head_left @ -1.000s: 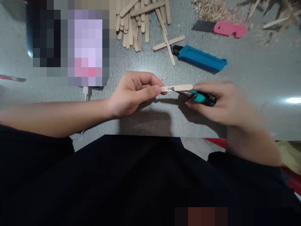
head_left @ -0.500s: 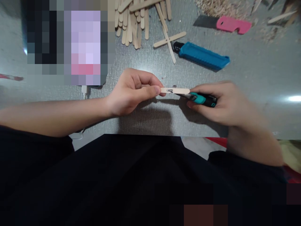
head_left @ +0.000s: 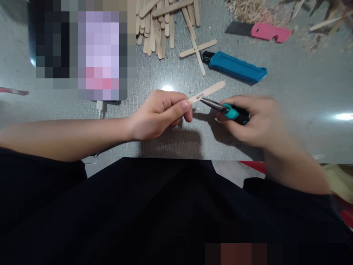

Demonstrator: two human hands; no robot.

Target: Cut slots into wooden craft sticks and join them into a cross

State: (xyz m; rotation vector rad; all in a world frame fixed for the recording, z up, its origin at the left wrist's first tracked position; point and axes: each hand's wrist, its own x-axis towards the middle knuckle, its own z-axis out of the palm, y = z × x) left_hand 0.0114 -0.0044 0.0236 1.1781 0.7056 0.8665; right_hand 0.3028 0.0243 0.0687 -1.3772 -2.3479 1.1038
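My left hand (head_left: 165,114) pinches one end of a wooden craft stick (head_left: 212,89) between thumb and fingers. The stick slants up to the right, and a small dark slot or mark shows near its middle. My right hand (head_left: 250,119) is wrapped around needle-nose pliers (head_left: 233,113) with black and teal handles. The tips of their long metal jaws meet the stick at the mark; whether they grip anything there is too small to tell.
A blue utility knife (head_left: 237,67) lies beyond my hands, beside two crossed craft sticks (head_left: 202,47). A pile of craft sticks (head_left: 158,33) is at the back, with a pink-handled blade (head_left: 270,32) and wood shavings (head_left: 248,11) to its right. A white cable (head_left: 100,106) lies at left.
The craft stick has turned from nearly level to slanting up at its right end. My left hand has rotated with it. The pliers' jaws now show more fully, their tips still at the mark.
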